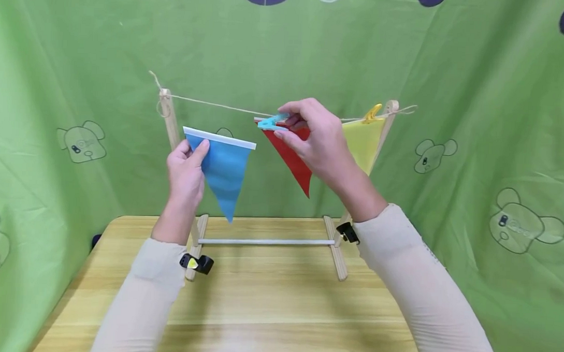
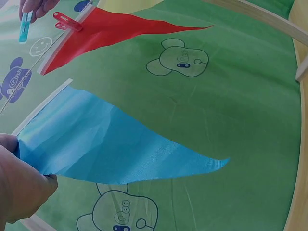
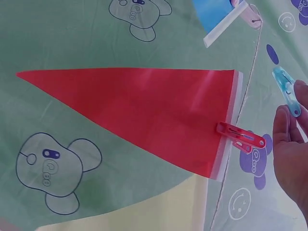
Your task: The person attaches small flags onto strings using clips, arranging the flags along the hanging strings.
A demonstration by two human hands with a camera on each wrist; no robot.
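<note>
My left hand (image 1: 186, 170) holds a blue triangular pennant (image 1: 226, 169) by the left end of its white top strip, thumb in front. The pennant hangs point down, below and in front of the string (image 1: 210, 103). Between thumb and fingers, my right hand (image 1: 318, 141) pinches a light blue clothespin (image 1: 271, 122). In the right wrist view that clothespin is apart from the string. A red pennant (image 3: 144, 108) hangs from the string by a red clothespin (image 3: 240, 137); the right hand partly covers this pennant in the head view. Farther right hangs a yellow pennant (image 1: 363, 142) under a yellow clothespin (image 1: 373, 114).
The string runs between a left wooden post (image 1: 171, 120) and a right wooden post (image 1: 392, 106). A white rod (image 1: 265, 241) joins the stand's feet low on the wooden table (image 1: 277, 300). Green printed cloth (image 1: 286, 52) surrounds the back and sides.
</note>
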